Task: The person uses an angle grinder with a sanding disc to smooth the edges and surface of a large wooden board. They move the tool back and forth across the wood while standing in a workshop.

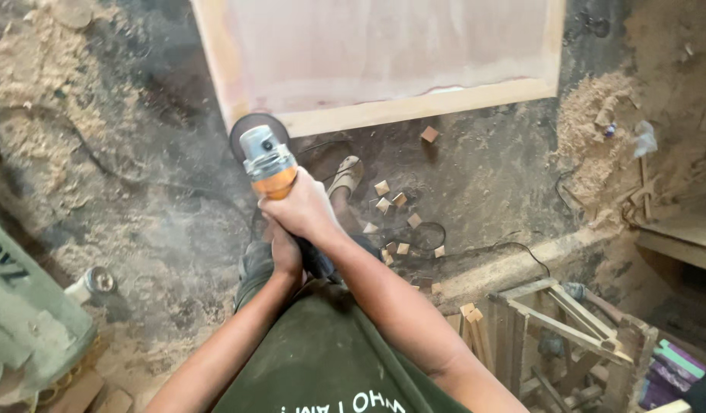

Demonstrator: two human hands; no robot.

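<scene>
Grinder (267, 162), wood panel (383, 61) ahead, blocks (391, 200) nearby

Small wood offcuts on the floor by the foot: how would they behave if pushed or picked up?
The wood offcuts look like small blocky cubes, so probably light and rigid. Flat faces suggest they would slide or tumble, not roll. The sawdust-covered floor may let them skid easily.

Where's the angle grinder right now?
In the head view, the angle grinder sits just left of centre, held by the right hand and left hand, its disc at the lower left corner of the wooden panel.
</scene>
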